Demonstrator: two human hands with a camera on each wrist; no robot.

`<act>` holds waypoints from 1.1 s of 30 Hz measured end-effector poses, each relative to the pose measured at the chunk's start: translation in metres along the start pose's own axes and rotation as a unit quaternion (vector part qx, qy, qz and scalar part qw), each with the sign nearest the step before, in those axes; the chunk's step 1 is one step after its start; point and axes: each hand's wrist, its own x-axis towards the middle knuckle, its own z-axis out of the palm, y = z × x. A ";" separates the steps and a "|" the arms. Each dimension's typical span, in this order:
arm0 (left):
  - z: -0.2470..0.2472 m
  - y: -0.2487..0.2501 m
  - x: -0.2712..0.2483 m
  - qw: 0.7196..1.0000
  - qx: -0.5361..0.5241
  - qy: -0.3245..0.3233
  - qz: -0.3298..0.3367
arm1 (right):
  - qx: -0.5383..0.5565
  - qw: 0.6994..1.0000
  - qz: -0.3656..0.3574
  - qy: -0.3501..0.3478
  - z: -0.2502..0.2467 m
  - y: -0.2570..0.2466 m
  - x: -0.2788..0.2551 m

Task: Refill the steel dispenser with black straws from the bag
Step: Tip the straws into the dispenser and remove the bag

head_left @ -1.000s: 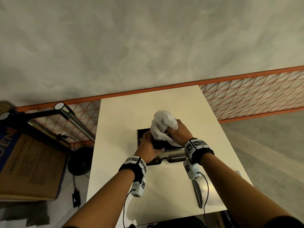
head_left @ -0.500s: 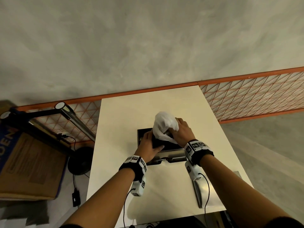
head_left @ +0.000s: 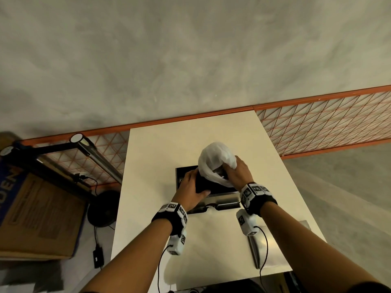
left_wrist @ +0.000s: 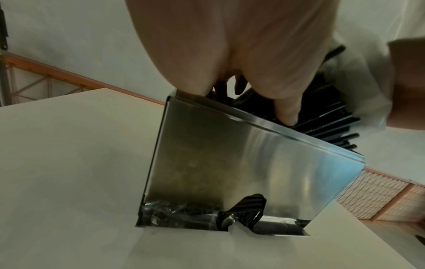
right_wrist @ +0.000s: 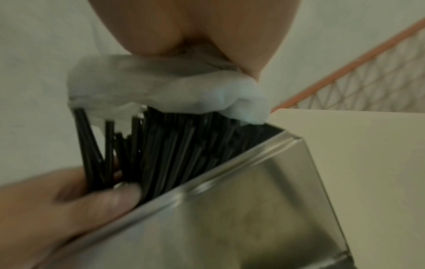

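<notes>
Above the open steel dispenser [head_left: 220,198] on the surface [head_left: 156,157], the black straws [right_wrist: 174,145] are gripped by the left hand [head_left: 190,188], while the white bag [head_left: 215,159] around their tops is clutched by the right hand [head_left: 240,173].

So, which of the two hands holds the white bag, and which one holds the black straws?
The right hand grips the white bag from above. The left hand holds the black straws at the steel dispenser opening, touching no plastic.

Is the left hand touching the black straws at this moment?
Touching. In the right wrist view, the left hand has its fingers pressed against the black straws just above the rim of the steel dispenser.
</notes>
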 end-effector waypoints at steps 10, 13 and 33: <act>0.009 -0.010 0.009 0.999 -0.030 0.024 0.018 | 0.048 0.998 0.012 -0.028 0.006 -0.016 0.002; 0.005 -0.010 0.001 0.999 -0.046 0.025 0.010 | 0.215 0.971 0.075 0.079 -0.009 -0.020 0.002; 0.003 -0.001 0.001 1.000 0.004 0.011 0.005 | 0.231 0.961 0.149 0.006 -0.014 -0.002 -0.018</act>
